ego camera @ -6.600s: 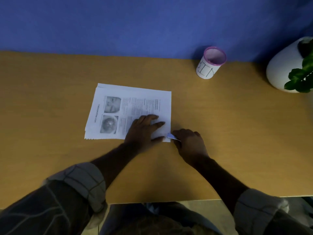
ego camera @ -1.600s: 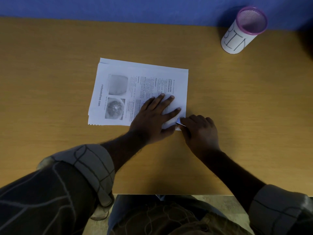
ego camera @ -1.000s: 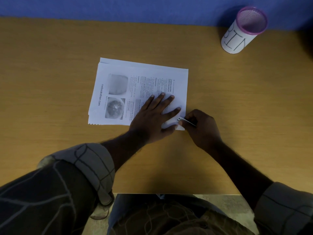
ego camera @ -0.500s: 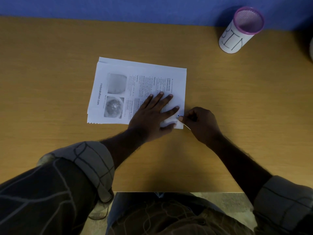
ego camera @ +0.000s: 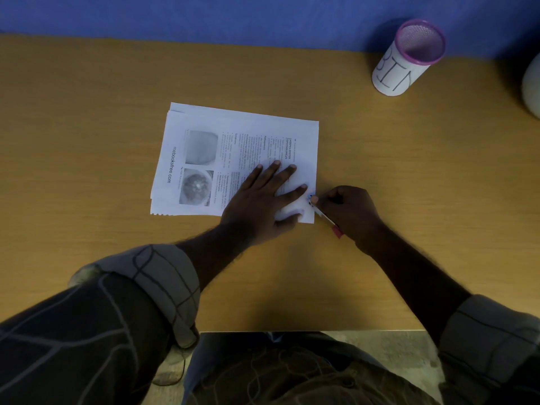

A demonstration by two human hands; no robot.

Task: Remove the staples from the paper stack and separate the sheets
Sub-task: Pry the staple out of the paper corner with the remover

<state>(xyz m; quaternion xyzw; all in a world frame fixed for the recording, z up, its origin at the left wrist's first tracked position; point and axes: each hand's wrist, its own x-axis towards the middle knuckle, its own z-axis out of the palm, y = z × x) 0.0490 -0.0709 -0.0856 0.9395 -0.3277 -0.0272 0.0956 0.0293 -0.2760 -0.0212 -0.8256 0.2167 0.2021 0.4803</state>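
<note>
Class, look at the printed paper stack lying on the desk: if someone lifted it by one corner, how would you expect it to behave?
The paper stack would probably droop, since its sheets look thin. The offset edges suggest the layers may fan or slide. It is likely light: the left hand lies flat on it while the right hand works a slim tool at its corner.

A: Background, quick. Blue wall (ego camera: 204, 13) across the top, plain, no windows in view.

B: Furniture?

A: One wooden desk (ego camera: 87, 112), tan, light grain, its far edge against the wall and its near edge at the bottom.

B: Floor?

A: A speckled grey-beige strip of floor (ego camera: 394, 343) below the desk's near edge.

B: Light?

A: Dim. Soft shadows on the desk.
</note>
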